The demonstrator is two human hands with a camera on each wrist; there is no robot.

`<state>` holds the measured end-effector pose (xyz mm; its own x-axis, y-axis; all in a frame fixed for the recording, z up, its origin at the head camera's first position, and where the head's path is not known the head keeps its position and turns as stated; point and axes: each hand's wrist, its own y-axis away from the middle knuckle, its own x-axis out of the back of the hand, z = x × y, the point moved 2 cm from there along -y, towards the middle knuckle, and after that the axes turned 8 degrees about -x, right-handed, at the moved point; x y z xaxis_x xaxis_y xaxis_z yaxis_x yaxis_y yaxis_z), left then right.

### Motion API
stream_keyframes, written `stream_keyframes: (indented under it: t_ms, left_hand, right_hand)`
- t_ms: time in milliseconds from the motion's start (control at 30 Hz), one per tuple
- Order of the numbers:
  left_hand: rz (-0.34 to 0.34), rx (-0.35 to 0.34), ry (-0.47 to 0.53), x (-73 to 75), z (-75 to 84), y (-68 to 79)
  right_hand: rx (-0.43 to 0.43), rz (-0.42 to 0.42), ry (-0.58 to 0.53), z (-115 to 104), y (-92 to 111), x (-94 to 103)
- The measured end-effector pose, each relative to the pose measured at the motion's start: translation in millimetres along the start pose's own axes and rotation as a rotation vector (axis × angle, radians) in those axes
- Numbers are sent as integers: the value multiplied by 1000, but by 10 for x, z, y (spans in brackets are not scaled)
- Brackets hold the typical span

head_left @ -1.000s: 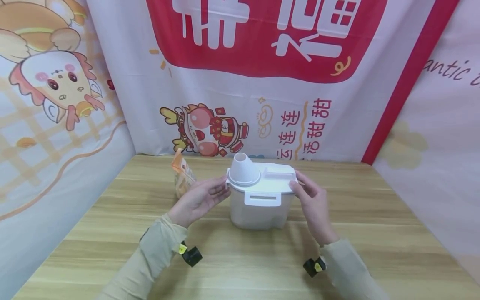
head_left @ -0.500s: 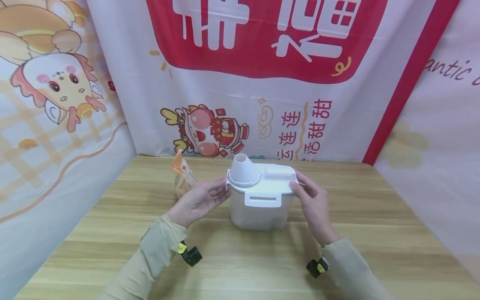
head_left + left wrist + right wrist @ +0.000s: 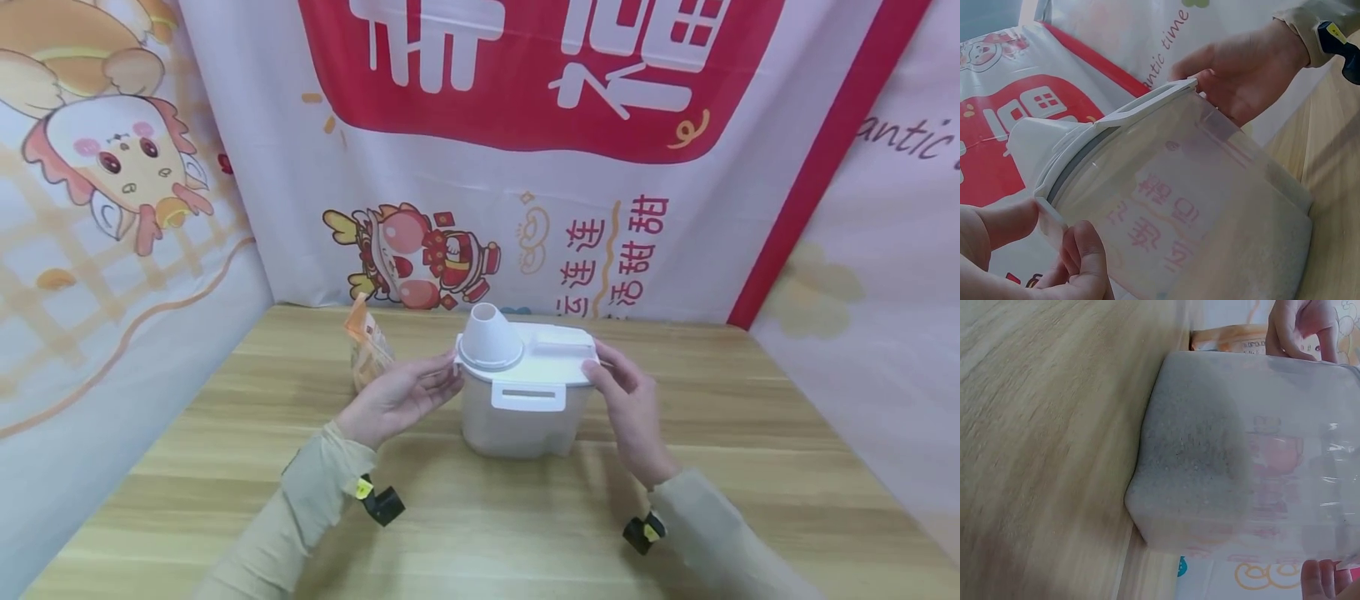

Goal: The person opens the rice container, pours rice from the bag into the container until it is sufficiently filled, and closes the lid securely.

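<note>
A translucent storage container [image 3: 521, 429] stands upright on the table, with a white lid [image 3: 562, 367] on top. A white cone-shaped cup [image 3: 487, 342] sits narrow end up on the lid's left part. At the container's left end, my left hand [image 3: 397, 400] pinches a white side latch [image 3: 1051, 224] between thumb and fingers. My right hand [image 3: 628, 404] grips the opposite end at the lid's edge, thumb on the near side and fingers behind. Pale, fine grains [image 3: 1191, 444] fill the container's lower part, as the right wrist view shows. A front latch [image 3: 528, 397] stands out from the lid.
Behind my left hand stands an orange and clear bag [image 3: 367, 350]. The wooden table [image 3: 480, 533] ends at a printed cloth backdrop [image 3: 442, 183], with more printed cloth on both sides. Black wrist cameras [image 3: 384, 505] hang below the sleeves.
The head view has shifted slightly. Both hands keep their places at the container's ends; the right wrist has turned a little outward. Container, lid and bag stand as before.
</note>
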<state>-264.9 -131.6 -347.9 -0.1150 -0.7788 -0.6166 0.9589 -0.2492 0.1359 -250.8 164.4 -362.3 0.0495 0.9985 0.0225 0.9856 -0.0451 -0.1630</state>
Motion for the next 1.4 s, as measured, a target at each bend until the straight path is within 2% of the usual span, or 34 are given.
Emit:
stream_keyframes:
  t_ms: [267, 767, 1067, 1400]
  left_hand:
    - [1, 7, 14, -44, -8, -15]
    - [2, 32, 31, -18, -33, 0]
    - [-3, 36, 43, -19, -22, -15]
    - [10, 46, 63, -3, 7, -3]
  right_hand:
    - [52, 36, -17, 32, -8, 3]
    - [34, 76, -34, 108, 10, -38]
    - [52, 115, -113, 123, 14, -83]
    - [60, 128, -94, 107, 11, -124]
